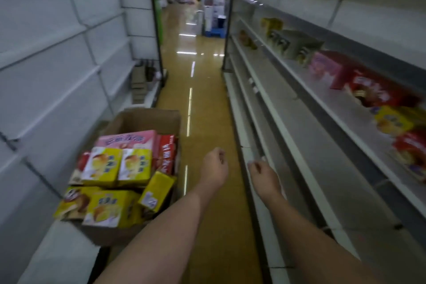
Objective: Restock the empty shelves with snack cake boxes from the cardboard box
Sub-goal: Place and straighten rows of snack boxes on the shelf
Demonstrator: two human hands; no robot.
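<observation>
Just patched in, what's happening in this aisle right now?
A person is restocking snack cake boxes. Both hands are free: the left hand and right hand hang loosely curled over the aisle floor, holding nothing. The cardboard box at the left holds yellow boxes, a pink box and red boxes. The right-hand shelf already carries several boxes, with bare stretches.

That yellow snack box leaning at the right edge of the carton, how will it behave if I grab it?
The tilted yellow box leans on a corner against the pile in the cardboard box, so it may slide or topple once nudged. It looks like thin printed card: probably stiff but crushable. Likely light enough for either free hand, left hand nearest.
</observation>
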